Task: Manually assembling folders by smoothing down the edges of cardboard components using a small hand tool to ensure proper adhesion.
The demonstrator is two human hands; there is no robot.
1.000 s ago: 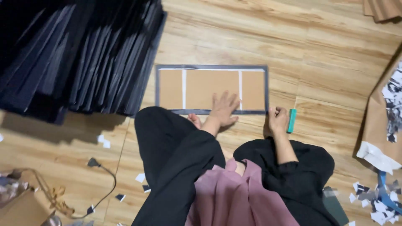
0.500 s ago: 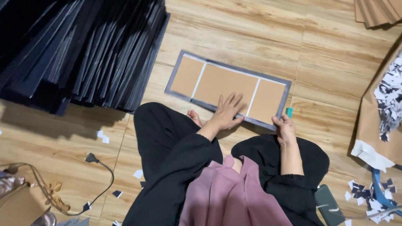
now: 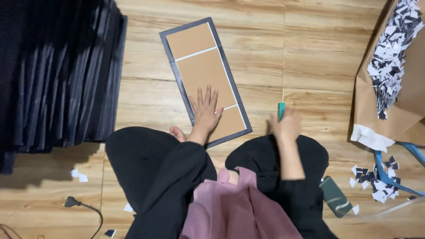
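While the person sits cross-legged on the wooden floor (image 3: 310, 53), the left hand (image 3: 206, 110) lies flat with fingers spread on a long brown cardboard panel (image 3: 203, 73) edged in dark grey — it runs from upper centre of the frame down toward the knees, tilted, with two thin white lines across it. Right of centre, the right hand (image 3: 287, 126) is blurred and closed around a small teal tool (image 3: 281, 109), whose tip pokes up above the knuckles. Dark stacked sheets (image 3: 57, 75) fill the upper left; a brown paper bag (image 3: 398, 88) of black-and-white scraps sits at the right edge — a dark phone (image 3: 335, 196) lies at lower right.
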